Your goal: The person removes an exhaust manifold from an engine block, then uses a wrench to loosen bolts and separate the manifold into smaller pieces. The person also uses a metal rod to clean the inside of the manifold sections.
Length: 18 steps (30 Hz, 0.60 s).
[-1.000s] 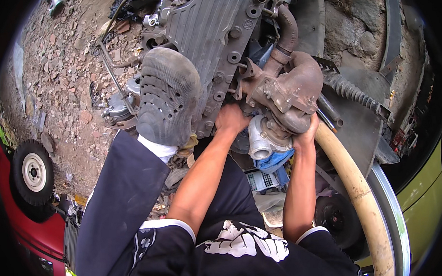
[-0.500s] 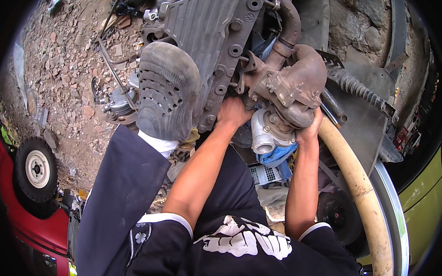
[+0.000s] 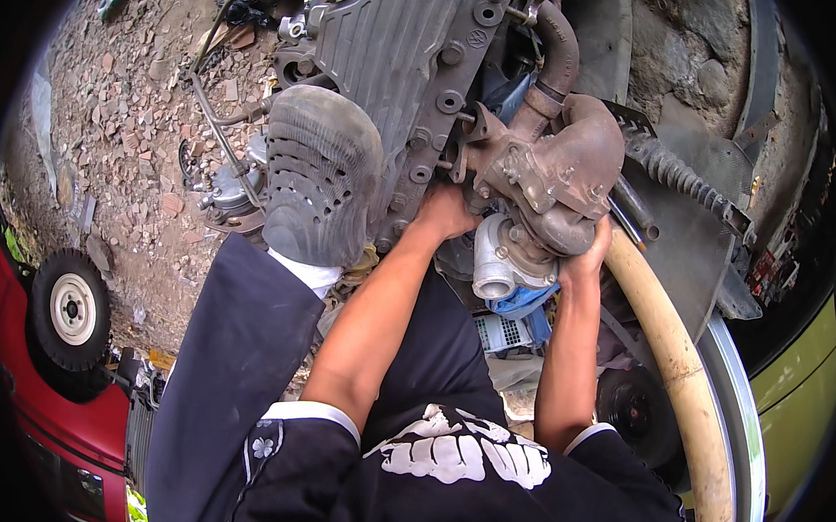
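Since the earlier frames both hands have crept slightly up the rusty turbocharger, and the whole scene sits a touch lower in view.

Item, left hand: fingers curled against the left flank of the turbocharger where it meets the engine block; fingertips hidden behind the casting, so how tightly they close cannot be told.

Item, right hand: cupped under the right side of the turbocharger, palm pressed to the rusty housing, fingers wrapped up and partly out of sight.

Item, turbocharger: brown, corroded, mounted on the right side of the grey ribbed engine block, between the two hands. Its silver compressor housing points its round open mouth downward; the inside of the mouth is dark, contents not discernible.

Item, grey perforated clog: sole braced flat against the engine block, left of the left hand.

Item, blue rag: tucked just below the compressor housing.

Item, thick cream hose: curving down along the right, passing just beside the right hand.

Item, small wheel with white hub: on rubble-strewn ground at far left, beside a red body panel.
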Each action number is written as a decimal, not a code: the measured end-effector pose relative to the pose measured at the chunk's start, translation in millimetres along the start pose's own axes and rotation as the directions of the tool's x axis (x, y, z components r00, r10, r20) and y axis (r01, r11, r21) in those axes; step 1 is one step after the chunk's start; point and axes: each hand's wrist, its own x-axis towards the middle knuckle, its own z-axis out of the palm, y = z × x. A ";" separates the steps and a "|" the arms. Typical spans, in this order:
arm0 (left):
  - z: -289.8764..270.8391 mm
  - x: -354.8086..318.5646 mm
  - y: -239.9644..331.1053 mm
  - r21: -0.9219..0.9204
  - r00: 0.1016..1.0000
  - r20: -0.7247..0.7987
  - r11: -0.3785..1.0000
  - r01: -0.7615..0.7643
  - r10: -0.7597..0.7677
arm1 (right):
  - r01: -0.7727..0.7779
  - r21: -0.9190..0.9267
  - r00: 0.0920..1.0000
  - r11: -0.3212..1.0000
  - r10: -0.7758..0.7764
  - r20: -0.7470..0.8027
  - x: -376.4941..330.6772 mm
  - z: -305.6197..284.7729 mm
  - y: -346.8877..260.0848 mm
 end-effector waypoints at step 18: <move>17.6 -16.3 -20.4 -0.856 0.945 -0.085 0.508 0.092 -0.314 | -0.053 0.039 0.998 0.998 0.054 -0.036 -2.2 5.6 1.6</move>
